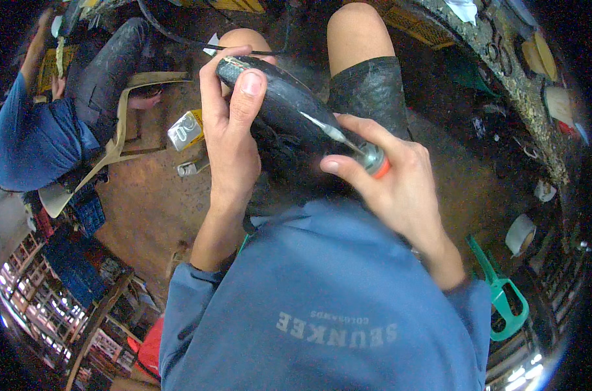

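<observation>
Above my lap, a glossy black, curved thing (289, 98), shaped somewhat like a shoe, lies slanted from upper left to lower right. My left hand (234, 120) is closed round its upper left end, thumb pressed on top. In my right hand (403, 173) is a small screwdriver-like tool (372, 159) with a clear greenish handle and an orange-red end; its exact kind is unclear. Its thin shaft points up and left at the black surface, where a whitish streak shows. Whether the tip touches cannot be made out. My right thumb and fingers lie around the handle.
To the left, another person in a blue shirt (38, 146) sits by a beige plastic chair (123, 124). A yellow and white box (186, 130) is on the brown floor. At right are a green-handled tool (504, 309), a white roll (520, 234) and a rough-edged bench (524, 98).
</observation>
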{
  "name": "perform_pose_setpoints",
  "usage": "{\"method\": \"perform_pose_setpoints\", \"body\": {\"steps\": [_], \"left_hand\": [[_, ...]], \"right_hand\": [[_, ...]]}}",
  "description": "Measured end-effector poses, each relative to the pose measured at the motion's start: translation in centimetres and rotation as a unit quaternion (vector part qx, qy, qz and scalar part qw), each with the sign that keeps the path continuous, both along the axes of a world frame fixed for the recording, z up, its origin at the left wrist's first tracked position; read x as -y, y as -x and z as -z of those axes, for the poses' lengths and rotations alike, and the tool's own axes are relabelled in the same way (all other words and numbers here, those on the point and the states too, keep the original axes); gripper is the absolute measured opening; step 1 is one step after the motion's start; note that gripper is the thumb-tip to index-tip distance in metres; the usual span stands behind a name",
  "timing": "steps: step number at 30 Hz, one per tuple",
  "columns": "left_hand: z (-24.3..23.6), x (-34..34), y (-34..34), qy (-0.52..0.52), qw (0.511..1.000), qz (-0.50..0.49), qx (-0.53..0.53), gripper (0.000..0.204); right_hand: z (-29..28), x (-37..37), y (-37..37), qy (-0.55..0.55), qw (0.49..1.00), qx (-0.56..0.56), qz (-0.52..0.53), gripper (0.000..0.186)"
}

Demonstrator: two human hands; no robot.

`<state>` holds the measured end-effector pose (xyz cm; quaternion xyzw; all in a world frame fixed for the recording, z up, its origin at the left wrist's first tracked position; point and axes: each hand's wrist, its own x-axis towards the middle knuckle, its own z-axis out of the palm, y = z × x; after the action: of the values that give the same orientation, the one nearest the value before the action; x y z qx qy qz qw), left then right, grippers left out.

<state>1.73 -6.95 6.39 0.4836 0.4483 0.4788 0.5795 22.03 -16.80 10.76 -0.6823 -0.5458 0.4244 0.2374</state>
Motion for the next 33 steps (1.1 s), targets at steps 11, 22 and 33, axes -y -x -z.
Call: {"method": "perform_pose_setpoints", "body": {"steps": [11, 22, 33], "left_hand": [[-0.10, 0.10, -0.11, -0.001, 1.000, 0.004, -0.004, 0.050], [-0.12, 0.07, -0.15, -0.007, 1.000, 0.006, -0.008, 0.053], [-0.15, 0.16, -0.29, -0.006, 1.000, 0.002, -0.015, 0.053]], "right_hand": [[0.32, 0.21, -0.17, -0.006, 1.000, -0.012, 0.003, 0.054], [0.29, 0.00, 0.00, -0.008, 1.000, 0.000, 0.000, 0.054], [0.69, 0.22, -0.11, -0.027, 1.000, -0.010, 0.002, 0.054]]}}
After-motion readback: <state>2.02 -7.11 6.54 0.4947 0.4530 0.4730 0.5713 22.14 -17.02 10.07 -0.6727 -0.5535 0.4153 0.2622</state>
